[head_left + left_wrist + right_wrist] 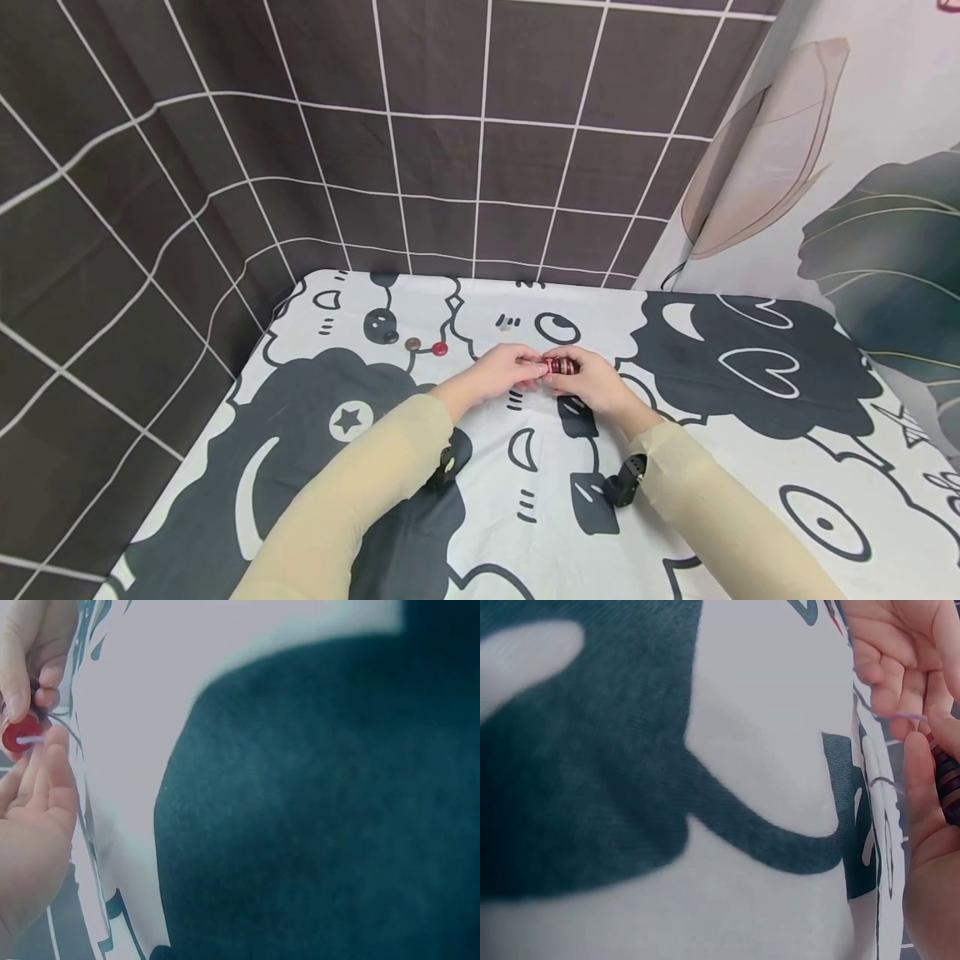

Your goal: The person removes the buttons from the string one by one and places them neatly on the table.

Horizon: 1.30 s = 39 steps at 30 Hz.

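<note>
My right hand point(600, 385) holds a short stack of red and dark buttons point(564, 366) between thumb and fingers, above the patterned cloth. A red button point(12, 733) faces outward at the end of the stack, and the pale end of a string point(30, 739) sticks out of it. Close against that button, my left hand point(501, 372) pinches the string end at its fingertips. In the right wrist view the stack's dark edges point(949, 784) show beside my right thumb, partly cut off by the frame. A thin strand point(885, 781) loops below the hands.
On the cloth left of my hands lie a red button point(439, 348), a brown button point(412, 343) and a black button point(392, 337). The white cloth point(480, 467) carries dark cartoon shapes. A dark gridded curtain point(435, 158) hangs behind, and a leaf-print curtain point(885, 117) at right.
</note>
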Tool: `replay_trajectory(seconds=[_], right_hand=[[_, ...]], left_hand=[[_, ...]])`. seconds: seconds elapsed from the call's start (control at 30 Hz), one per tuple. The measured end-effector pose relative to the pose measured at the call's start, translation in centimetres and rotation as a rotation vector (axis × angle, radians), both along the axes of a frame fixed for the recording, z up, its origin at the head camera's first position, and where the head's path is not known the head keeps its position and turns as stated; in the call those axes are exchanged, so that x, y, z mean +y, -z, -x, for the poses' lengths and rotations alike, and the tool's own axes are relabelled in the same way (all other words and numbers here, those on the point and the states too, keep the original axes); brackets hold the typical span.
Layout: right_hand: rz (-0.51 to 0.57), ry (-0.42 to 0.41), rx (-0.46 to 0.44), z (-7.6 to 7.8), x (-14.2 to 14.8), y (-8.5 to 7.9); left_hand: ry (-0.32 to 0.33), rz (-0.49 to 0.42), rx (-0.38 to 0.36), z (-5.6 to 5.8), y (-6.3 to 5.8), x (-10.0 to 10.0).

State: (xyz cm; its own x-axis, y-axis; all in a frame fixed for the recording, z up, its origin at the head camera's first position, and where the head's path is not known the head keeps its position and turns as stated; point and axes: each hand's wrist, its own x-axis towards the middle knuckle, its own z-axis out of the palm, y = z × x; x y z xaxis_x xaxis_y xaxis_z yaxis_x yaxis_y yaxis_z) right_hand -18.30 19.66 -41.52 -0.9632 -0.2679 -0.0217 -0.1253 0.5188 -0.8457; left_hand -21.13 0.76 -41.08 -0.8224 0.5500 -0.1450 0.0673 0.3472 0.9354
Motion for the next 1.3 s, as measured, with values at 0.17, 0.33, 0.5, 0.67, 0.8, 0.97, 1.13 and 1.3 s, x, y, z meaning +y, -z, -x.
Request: replay_trajectory(seconds=[0.17, 0.33, 0.5, 0.67, 0.8, 0.97, 1.13, 1.3], right_hand=[[0.04, 0.0, 0.0, 0.1, 0.0, 0.3], [0.113, -0.007, -0.013, 0.2, -0.1, 0.4], [0.052, 0.002, 0.018, 0.1, 0.0, 0.3], [0.049, 0.001, 0.036, 0.1, 0.1, 0.4], [0.096, -0.006, 0.018, 0.1, 0.1, 0.3], [0.078, 0.006, 0.005, 0.1, 0.1, 0.3], [0.075, 0.012, -0.012, 0.1, 0.3, 0.3], [0.118, 0.005, -0.036, -0.4, 0.1, -0.5]], left_hand=[[0.01, -0.002, -0.025, -0.1, -0.1, 0.1], [-0.002, -0.006, -0.048, -0.1, -0.2, 0.4], [-0.013, -0.012, -0.07, -0.2, -0.3, 0.5], [-0.025, -0.04, -0.082, -0.1, 0.1, 0.7], [-0.035, -0.064, -0.086, -0.1, 0.2, 0.8], [-0.077, -0.096, -0.09, -0.1, 0.2, 0.6], [-0.128, -0.104, -0.064, 0.1, 0.2, 0.1], [-0.141, -0.082, -0.031, 0.3, 0.1, -0.4]])
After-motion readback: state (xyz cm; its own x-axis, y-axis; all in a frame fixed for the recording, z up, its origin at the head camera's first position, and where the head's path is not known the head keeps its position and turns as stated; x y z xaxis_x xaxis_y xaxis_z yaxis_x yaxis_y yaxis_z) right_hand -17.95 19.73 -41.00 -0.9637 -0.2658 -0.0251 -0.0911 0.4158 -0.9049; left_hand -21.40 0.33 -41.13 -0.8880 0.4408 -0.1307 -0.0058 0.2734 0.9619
